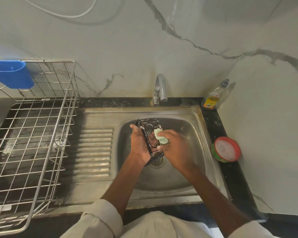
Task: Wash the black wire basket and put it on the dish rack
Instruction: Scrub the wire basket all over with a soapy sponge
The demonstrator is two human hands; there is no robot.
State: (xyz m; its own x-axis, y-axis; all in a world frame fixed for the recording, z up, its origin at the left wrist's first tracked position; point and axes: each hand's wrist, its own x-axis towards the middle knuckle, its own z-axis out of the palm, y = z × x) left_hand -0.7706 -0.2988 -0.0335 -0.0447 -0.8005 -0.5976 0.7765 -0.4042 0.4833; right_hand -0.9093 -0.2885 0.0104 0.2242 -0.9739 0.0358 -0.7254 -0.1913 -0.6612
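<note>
Over the steel sink bowl [193, 134] my left hand [139, 145] holds the black wire basket [149, 129] from its left side, the basket tilted lengthwise with white suds on its wires. My right hand [174, 146] grips a pale green sponge [160, 138] and presses it against the basket's inner side. The wire dish rack [33, 134] stands at the left on the counter, apart from both hands.
A chrome tap [159, 90] rises behind the sink, no water visibly running. A dish soap bottle [213, 97] stands in the back right corner. A red-rimmed round tub [225, 149] sits right of the sink. A blue holder [12, 74] hangs on the rack's back.
</note>
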